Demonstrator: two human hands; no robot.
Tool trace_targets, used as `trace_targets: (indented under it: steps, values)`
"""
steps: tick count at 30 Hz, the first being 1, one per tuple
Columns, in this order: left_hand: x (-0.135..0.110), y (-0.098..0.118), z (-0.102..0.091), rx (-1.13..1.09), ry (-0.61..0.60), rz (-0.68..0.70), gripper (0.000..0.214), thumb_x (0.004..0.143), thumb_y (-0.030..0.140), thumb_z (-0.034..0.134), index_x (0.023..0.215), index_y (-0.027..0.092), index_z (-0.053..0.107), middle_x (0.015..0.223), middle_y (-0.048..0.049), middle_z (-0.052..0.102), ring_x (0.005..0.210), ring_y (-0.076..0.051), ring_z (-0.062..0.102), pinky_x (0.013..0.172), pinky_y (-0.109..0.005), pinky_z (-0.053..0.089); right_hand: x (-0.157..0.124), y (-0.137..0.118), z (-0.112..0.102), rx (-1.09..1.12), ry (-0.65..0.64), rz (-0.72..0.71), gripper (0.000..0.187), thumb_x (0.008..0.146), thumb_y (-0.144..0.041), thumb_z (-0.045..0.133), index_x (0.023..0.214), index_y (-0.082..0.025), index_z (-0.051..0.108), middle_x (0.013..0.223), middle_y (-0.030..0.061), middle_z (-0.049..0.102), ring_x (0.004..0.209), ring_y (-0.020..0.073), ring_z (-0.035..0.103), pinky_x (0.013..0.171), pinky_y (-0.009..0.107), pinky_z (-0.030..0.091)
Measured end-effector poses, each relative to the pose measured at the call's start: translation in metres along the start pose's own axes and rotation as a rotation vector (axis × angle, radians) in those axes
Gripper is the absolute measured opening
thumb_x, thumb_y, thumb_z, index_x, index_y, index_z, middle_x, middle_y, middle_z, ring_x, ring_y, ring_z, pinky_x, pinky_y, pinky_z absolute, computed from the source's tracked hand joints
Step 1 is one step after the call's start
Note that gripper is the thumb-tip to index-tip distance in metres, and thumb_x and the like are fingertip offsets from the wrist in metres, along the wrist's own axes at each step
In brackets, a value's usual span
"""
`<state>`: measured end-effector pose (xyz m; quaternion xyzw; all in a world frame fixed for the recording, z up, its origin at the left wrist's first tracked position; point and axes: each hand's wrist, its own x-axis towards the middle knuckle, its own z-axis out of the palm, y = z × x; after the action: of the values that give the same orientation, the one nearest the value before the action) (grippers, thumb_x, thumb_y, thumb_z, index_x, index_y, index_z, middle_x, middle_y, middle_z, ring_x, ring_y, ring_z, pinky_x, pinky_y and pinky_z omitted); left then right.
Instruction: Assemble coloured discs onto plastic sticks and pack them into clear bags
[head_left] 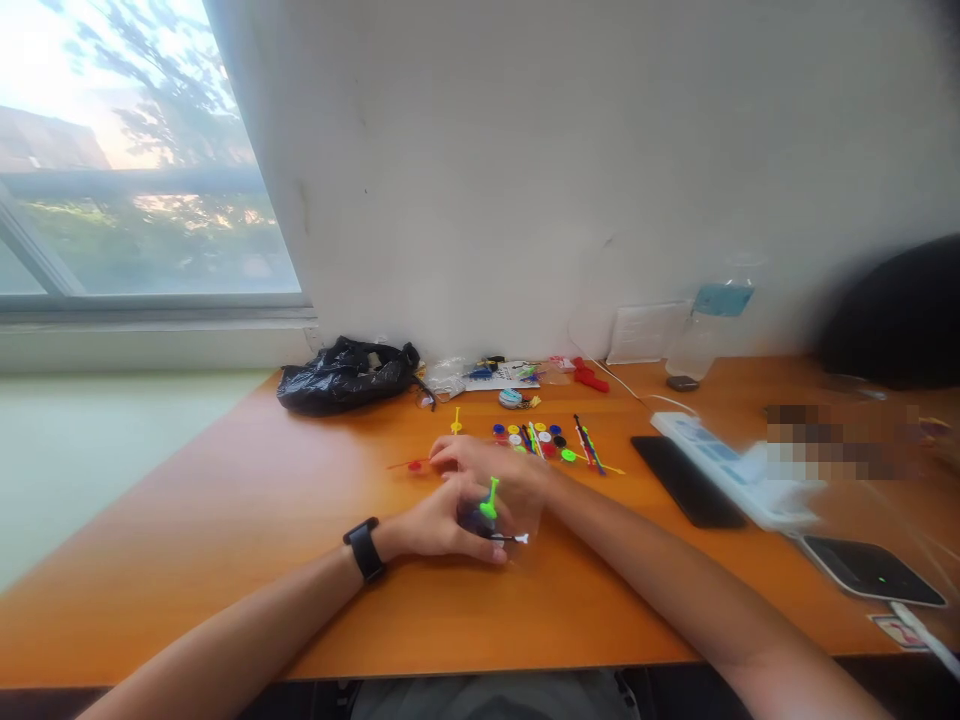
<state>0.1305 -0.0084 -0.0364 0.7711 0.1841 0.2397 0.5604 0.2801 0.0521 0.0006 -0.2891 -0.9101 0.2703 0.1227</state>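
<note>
My left hand [439, 522], with a black watch on its wrist, is closed around several small plastic pieces. A bright green disc-and-stick piece [490, 500], like a spinning top, stands up out of it. A black stick with a white end [517, 539] pokes out by the thumb. My right hand [491, 462] crosses beyond the left, fingers curled down and pinched at the end of a red disc-and-stick top [414, 466] on the table; blur hides the exact contact. A yellow top [456, 426] lies just past those fingers.
Coloured discs [555, 430] and loose sticks [590, 445] lie beyond my right forearm. A black plastic bag [345, 375] is at the back left. A dark phone [686, 480], a white power strip [724, 470] and a bottle [694, 340] are at right, beside another person's blurred arm.
</note>
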Motion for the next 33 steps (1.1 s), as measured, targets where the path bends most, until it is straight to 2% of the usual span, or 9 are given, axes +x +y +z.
trace_targets:
  steps: [4, 8, 10, 14, 17, 19, 23, 28, 33]
  values:
    - [-0.003, 0.004, 0.002, -0.061, -0.005, -0.091, 0.047, 0.077, 0.045, 0.09, 0.11, 0.013, 0.08, 0.099, -0.0114, 0.077, 0.089, -0.023, 0.071, 0.081, -0.033, 0.057, 0.0, 0.003, -0.018, 0.051, 0.26, -0.08, 0.022, 0.089, -0.007, 0.056, 0.096, -0.015, 0.075, 0.113, 0.0092, 0.073, 0.102, 0.0211, 0.067, 0.091, 0.031, 0.053]
    - [-0.004, 0.009, 0.004, -0.115, 0.063, -0.127, 0.049, 0.075, 0.045, 0.091, 0.108, 0.011, 0.079, 0.097, -0.0115, 0.078, 0.086, -0.023, 0.071, 0.081, -0.034, 0.057, -0.008, 0.003, -0.056, 0.081, 0.458, -0.053, 0.023, 0.096, -0.016, 0.053, 0.103, -0.016, 0.074, 0.108, 0.0086, 0.074, 0.1, 0.0211, 0.067, 0.091, 0.033, 0.053]
    - [-0.003, 0.01, 0.004, -0.128, 0.109, -0.127, 0.047, 0.076, 0.046, 0.091, 0.103, 0.01, 0.079, 0.097, -0.0118, 0.078, 0.085, -0.022, 0.071, 0.081, -0.034, 0.057, -0.017, 0.0, -0.079, 0.178, 0.608, -0.056, 0.02, 0.096, -0.022, 0.058, 0.104, -0.015, 0.075, 0.105, 0.0098, 0.076, 0.098, 0.0204, 0.069, 0.091, 0.033, 0.054]
    - [0.0, 0.008, 0.005, -0.141, 0.191, -0.125, 0.046, 0.078, 0.049, 0.089, 0.101, 0.01, 0.079, 0.097, -0.0119, 0.078, 0.083, -0.02, 0.069, 0.079, -0.031, 0.053, -0.044, -0.019, -0.121, 0.311, 0.878, -0.08, 0.024, 0.089, -0.037, 0.074, 0.104, -0.019, 0.075, 0.098, 0.0062, 0.076, 0.088, 0.0188, 0.072, 0.085, 0.034, 0.06]
    - [0.001, 0.006, 0.005, -0.147, 0.235, -0.115, 0.046, 0.077, 0.049, 0.089, 0.098, 0.009, 0.078, 0.094, -0.0104, 0.076, 0.081, -0.019, 0.067, 0.077, -0.029, 0.051, -0.067, -0.044, -0.14, 0.285, 0.986, -0.131, 0.027, 0.086, -0.041, 0.079, 0.102, -0.019, 0.074, 0.095, 0.0059, 0.075, 0.082, 0.0185, 0.07, 0.08, 0.036, 0.061]
    - [0.001, 0.006, 0.005, -0.139, 0.249, -0.117, 0.045, 0.077, 0.049, 0.089, 0.096, 0.01, 0.078, 0.091, -0.0089, 0.075, 0.08, -0.018, 0.065, 0.075, -0.028, 0.049, -0.08, -0.062, -0.144, 0.208, 0.926, -0.154, 0.022, 0.087, -0.039, 0.079, 0.098, -0.02, 0.076, 0.092, 0.006, 0.075, 0.079, 0.0185, 0.068, 0.074, 0.034, 0.06]
    - [0.001, 0.005, 0.005, -0.1, 0.271, -0.112, 0.042, 0.079, 0.047, 0.088, 0.095, 0.01, 0.076, 0.089, -0.0073, 0.073, 0.079, -0.017, 0.062, 0.074, -0.027, 0.047, -0.093, -0.082, -0.14, -0.02, 0.706, -0.072, 0.015, 0.093, -0.033, 0.07, 0.096, -0.021, 0.078, 0.082, 0.0038, 0.072, 0.071, 0.0169, 0.062, 0.064, 0.029, 0.051]
    - [0.001, 0.0, 0.005, -0.062, 0.306, -0.094, 0.042, 0.081, 0.048, 0.086, 0.096, 0.011, 0.073, 0.088, -0.0054, 0.07, 0.077, -0.015, 0.059, 0.073, -0.026, 0.045, -0.089, -0.082, -0.132, -0.138, 0.381, -0.011, 0.019, 0.094, -0.024, 0.062, 0.102, -0.02, 0.079, 0.081, 0.0015, 0.073, 0.069, 0.0144, 0.058, 0.061, 0.026, 0.041]
    - [0.001, -0.001, 0.006, -0.015, 0.311, -0.07, 0.043, 0.083, 0.049, 0.084, 0.095, 0.011, 0.07, 0.083, -0.0034, 0.064, 0.073, -0.013, 0.053, 0.068, -0.026, 0.042, -0.086, -0.081, -0.128, -0.221, 0.228, 0.016, 0.021, 0.09, -0.014, 0.06, 0.101, -0.019, 0.078, 0.088, 0.0022, 0.076, 0.071, 0.0133, 0.061, 0.062, 0.025, 0.04]
